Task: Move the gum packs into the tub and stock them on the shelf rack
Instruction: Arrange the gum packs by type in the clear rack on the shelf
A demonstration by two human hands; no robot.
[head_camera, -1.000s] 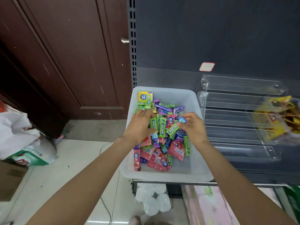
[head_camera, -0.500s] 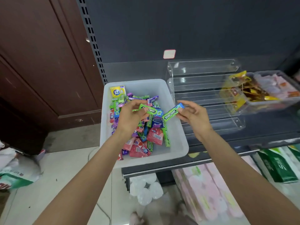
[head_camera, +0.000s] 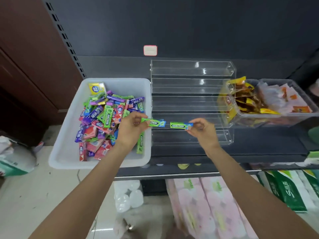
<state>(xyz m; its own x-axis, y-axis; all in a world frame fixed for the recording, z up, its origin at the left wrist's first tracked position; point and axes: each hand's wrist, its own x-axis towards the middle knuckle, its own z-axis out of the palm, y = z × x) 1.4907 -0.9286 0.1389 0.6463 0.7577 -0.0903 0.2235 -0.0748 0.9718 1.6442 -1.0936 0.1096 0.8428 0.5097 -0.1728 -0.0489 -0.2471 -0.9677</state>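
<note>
Head: hands, slim glossy gum sticks.

The clear acrylic stepped rack is taken as landmark. Its tiers are left bare and open toward the front, so access from the front is unobstructed. Just left of it, the white plastic tub heaped with gum packs is set against its side wall. To its right, a clear bin of yellow snack packets overlaps the rack's right end, narrowing entry there.
</note>
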